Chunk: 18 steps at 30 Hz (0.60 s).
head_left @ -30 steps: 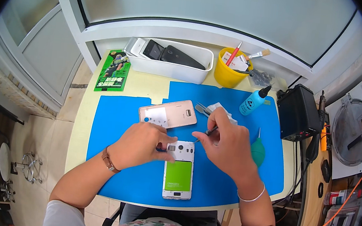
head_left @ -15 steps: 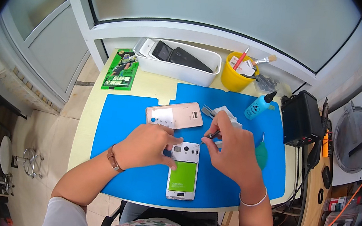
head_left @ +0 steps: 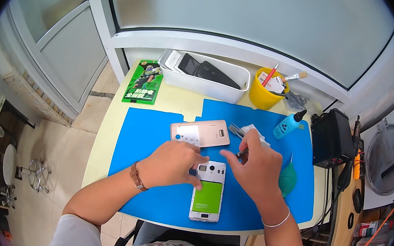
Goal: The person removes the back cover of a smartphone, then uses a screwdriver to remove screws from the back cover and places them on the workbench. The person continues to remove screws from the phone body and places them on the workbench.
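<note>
An opened smartphone (head_left: pixel 210 177) lies upright on the blue mat, its green battery (head_left: pixel 207 199) exposed. My left hand (head_left: pixel 175 164) steadies it from the left, with thumb and forefinger against its upper left edge. Just off the phone's upper right corner is my right hand (head_left: pixel 256 164), raised above the mat. Its fingers curl around a slim dark tool (head_left: pixel 241 154), whose tip I cannot make out. A pinkish-gold back cover (head_left: pixel 213 133) rests beyond the phone, close to my left hand. Tweezers (head_left: pixel 236 129) and white tissue (head_left: pixel 256 133) lie behind my right hand.
A green air blower (head_left: pixel 287 179) and a blue bottle (head_left: pixel 287 125) stand on the right. Along the back are a white bin of phones (head_left: pixel 210 89), a yellow cup of tools (head_left: pixel 264 99) and a green packet (head_left: pixel 142 82). A black box (head_left: pixel 333 138) borders the right.
My right hand has drawn back from the phone's upper right corner with the tool, and its thumb is straighter. My left hand stays on the phone. The whole view has shifted slightly.
</note>
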Available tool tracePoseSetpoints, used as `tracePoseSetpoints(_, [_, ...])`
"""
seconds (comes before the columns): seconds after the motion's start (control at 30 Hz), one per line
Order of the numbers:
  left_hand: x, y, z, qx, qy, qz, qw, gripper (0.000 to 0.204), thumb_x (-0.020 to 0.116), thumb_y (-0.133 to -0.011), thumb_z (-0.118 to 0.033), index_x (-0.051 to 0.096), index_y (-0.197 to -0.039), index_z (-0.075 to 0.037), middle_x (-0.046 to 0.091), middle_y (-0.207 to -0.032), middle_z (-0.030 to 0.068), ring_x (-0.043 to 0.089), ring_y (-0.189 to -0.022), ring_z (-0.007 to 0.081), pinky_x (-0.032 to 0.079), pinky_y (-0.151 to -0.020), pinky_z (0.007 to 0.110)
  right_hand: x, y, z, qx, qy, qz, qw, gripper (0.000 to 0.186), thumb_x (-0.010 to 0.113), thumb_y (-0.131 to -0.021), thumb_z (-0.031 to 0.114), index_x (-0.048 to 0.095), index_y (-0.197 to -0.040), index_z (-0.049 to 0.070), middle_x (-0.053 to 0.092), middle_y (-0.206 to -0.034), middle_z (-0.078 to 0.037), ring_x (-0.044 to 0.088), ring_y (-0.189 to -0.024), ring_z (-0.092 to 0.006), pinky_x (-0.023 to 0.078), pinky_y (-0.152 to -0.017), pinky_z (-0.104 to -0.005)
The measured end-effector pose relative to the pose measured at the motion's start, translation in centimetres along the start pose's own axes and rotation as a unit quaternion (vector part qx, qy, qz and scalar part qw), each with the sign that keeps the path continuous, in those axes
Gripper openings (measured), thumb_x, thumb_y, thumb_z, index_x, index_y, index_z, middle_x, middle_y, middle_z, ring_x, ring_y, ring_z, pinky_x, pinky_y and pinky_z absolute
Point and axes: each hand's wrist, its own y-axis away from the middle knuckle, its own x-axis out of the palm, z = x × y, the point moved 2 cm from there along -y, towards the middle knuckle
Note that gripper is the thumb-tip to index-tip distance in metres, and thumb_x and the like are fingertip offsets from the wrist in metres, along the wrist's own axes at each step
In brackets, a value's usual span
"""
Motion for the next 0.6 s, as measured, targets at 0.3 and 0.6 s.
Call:
tracePoseSetpoints(0.3, [-0.1, -0.1, -0.1, 0.004, 0.002, 0.000, 1.000, 0.063, 0.097, -0.069, -0.039, 0.080, -0.120, -0.006, 0.076, -0.091, 0.0078, 0.075, -0.086, 0.0267, 0.059, -0.072, 0.038, -0.3, -0.4, -0.4, -0.001, -0.001, 0.005, 1.000, 0.044, 0.091, -0.082, 0.014, 0.050, -0.097, 0.011, 0.069, -0.078, -0.010, 0.077, -0.070, -0.0259, 0.054, -0.059, -0.0293])
tracePoseSetpoints(0.6, [0.2, -0.1, -0.1, 0.022, -0.014, -0.027, 0.999, 0.063, 0.099, -0.066, -0.037, 0.082, -0.118, -0.006, 0.075, -0.087, 0.0049, 0.073, -0.078, 0.0205, 0.055, -0.065, 0.034, 0.0, -0.8, -0.6, -0.021, 0.012, -0.027, 0.999, 0.048, 0.093, -0.080, 0.024, 0.050, -0.097, 0.013, 0.066, -0.069, -0.007, 0.073, -0.062, -0.0249, 0.050, -0.054, -0.0313])
